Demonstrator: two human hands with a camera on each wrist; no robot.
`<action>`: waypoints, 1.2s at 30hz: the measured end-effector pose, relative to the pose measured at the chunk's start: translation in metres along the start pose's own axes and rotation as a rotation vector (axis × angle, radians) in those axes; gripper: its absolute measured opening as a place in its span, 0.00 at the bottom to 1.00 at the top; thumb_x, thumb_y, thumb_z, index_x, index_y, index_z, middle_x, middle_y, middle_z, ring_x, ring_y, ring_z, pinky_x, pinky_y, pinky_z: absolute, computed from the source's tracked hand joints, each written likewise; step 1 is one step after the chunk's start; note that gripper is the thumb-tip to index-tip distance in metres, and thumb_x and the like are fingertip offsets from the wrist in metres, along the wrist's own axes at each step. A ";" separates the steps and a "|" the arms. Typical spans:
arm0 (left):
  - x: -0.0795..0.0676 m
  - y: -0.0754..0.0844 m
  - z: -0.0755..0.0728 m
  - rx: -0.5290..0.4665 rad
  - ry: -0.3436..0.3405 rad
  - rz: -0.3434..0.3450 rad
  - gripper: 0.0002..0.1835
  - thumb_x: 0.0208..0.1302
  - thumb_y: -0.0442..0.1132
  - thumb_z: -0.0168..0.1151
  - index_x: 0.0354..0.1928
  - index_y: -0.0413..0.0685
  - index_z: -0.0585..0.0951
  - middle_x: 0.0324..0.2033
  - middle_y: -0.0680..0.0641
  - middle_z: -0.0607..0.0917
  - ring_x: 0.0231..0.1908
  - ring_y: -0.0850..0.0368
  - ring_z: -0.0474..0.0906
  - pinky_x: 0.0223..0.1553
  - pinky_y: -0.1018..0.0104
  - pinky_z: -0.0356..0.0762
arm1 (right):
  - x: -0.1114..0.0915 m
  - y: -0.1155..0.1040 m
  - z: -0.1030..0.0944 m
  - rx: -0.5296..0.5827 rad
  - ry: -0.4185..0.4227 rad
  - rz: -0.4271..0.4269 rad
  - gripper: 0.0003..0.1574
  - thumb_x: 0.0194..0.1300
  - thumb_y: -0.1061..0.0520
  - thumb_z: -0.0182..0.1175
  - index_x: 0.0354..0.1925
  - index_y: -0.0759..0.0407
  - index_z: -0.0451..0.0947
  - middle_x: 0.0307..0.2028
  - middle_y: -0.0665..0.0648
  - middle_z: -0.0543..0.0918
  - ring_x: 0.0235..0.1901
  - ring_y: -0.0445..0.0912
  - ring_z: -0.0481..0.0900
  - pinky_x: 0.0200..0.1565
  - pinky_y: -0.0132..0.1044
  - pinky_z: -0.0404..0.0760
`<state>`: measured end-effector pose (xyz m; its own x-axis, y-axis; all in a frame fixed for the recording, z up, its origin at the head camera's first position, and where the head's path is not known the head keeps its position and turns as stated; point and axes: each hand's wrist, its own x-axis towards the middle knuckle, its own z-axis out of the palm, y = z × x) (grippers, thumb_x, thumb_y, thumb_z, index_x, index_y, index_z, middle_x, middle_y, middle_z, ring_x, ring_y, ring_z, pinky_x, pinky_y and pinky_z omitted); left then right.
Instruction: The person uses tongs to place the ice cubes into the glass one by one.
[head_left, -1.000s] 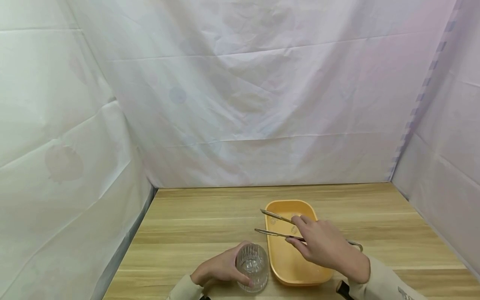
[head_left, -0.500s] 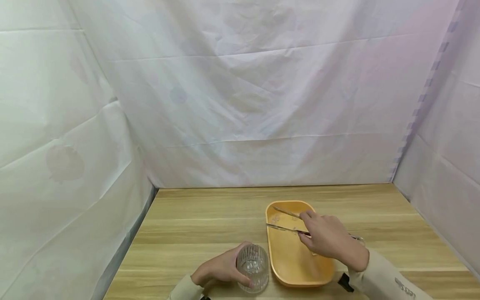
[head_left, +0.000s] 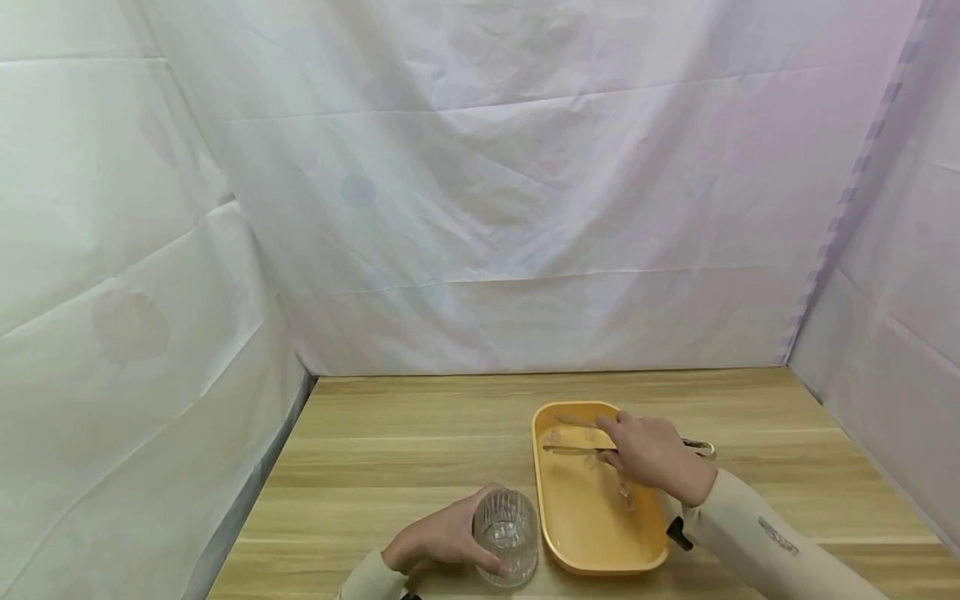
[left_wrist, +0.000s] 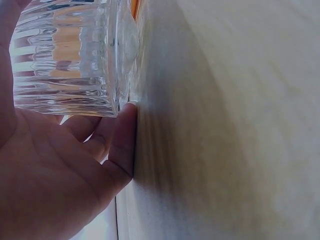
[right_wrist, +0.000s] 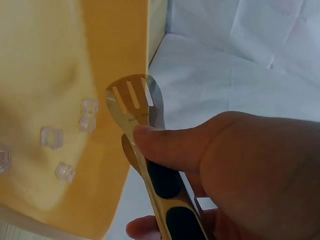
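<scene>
My left hand (head_left: 450, 529) holds a clear ribbed glass (head_left: 506, 542) that stands on the table beside the tray, its thumb and fingers around the side. In the left wrist view, a fingertip lies low near the glass's base. My right hand (head_left: 648, 454) grips metal tongs (right_wrist: 132, 102) with slotted ends and dark grip pads. The tong arms are spread over the far part of the yellow-orange tray (head_left: 592, 537), with nothing between their tips. Several small clear, ice-like pieces (right_wrist: 51, 137) lie scattered on the tray's floor.
The tray's raised wall (head_left: 538, 492) stands close to the right of the glass. A wooden table (head_left: 375, 450) carries everything, and white cloth (head_left: 480, 325) hangs behind it and along both sides.
The tongs have moved right and down, from beyond the tray's left rim to inside its outline. My right hand has shifted forward with them. My left hand and the glass have stayed put.
</scene>
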<state>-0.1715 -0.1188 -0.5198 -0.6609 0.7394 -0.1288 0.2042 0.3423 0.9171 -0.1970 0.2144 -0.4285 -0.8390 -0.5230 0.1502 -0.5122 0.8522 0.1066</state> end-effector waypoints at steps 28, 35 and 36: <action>-0.001 0.002 0.001 0.030 0.018 -0.004 0.44 0.48 0.44 0.80 0.65 0.64 0.65 0.57 0.55 0.76 0.59 0.59 0.72 0.59 0.64 0.68 | 0.019 -0.001 0.029 -0.046 0.011 0.010 0.09 0.61 0.49 0.69 0.38 0.49 0.82 0.22 0.50 0.78 0.12 0.42 0.62 0.13 0.36 0.63; -0.001 0.003 0.001 0.000 0.012 0.000 0.44 0.48 0.43 0.80 0.66 0.64 0.65 0.57 0.55 0.76 0.59 0.59 0.72 0.59 0.66 0.69 | 0.018 -0.001 0.026 -0.006 -0.022 0.011 0.04 0.64 0.53 0.67 0.32 0.47 0.81 0.20 0.49 0.77 0.14 0.42 0.64 0.15 0.36 0.64; -0.001 0.003 0.001 -0.002 0.010 -0.002 0.44 0.48 0.42 0.80 0.66 0.64 0.65 0.58 0.55 0.76 0.59 0.59 0.72 0.59 0.65 0.69 | 0.017 -0.001 0.024 -0.012 -0.029 0.009 0.05 0.64 0.53 0.66 0.31 0.47 0.81 0.20 0.49 0.75 0.14 0.41 0.63 0.15 0.35 0.63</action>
<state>-0.1697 -0.1182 -0.5170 -0.6682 0.7330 -0.1272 0.2011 0.3425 0.9178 -0.2155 0.2048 -0.4499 -0.8485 -0.5148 0.1230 -0.5026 0.8565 0.1176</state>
